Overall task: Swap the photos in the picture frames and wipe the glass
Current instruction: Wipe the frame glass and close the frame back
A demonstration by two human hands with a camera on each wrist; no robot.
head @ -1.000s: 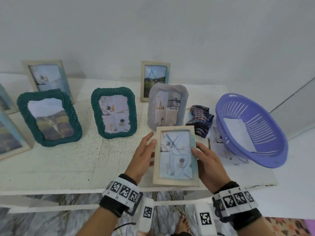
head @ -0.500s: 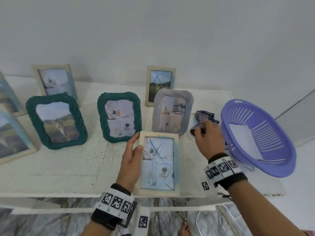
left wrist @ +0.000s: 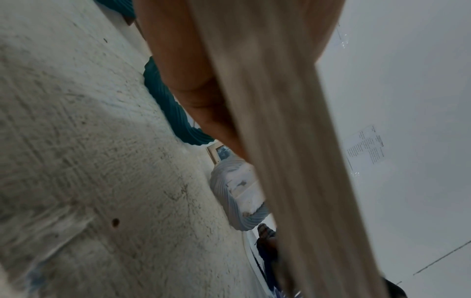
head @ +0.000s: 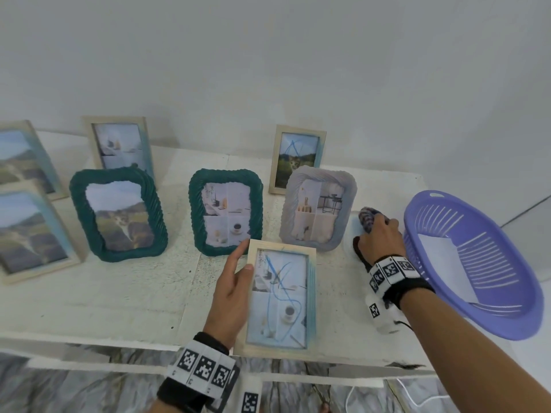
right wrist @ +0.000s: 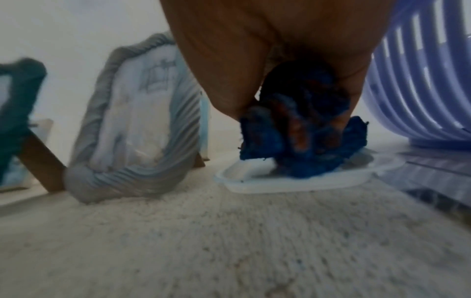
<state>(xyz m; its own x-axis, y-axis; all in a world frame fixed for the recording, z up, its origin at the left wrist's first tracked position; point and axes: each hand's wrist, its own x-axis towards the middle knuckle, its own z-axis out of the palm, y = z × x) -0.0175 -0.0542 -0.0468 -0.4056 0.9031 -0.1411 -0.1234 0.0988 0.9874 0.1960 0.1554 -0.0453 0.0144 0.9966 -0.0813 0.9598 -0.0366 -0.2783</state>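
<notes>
Right hand [head: 380, 236] grips cloth [right wrist: 300, 141]; frame [head: 280, 296], long axis pointing away, sits to its left, steadied by left hand [head: 231, 296].

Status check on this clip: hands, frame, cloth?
Left hand holds scribbled wooden frame at table edge. Right hand grips checked cloth on white tray. Nothing blocking.

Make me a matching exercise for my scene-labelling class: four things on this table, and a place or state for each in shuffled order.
Things:
1. wooden frame
2. cloth
3. purple basket
4. grey frame

States:
A. holds a white sheet
B. gripped by the right hand
C. standing upright
D. glass scribbled blue, held by the left hand

Pairs: 1-D, 2-B, 3-A, 4-C
</notes>
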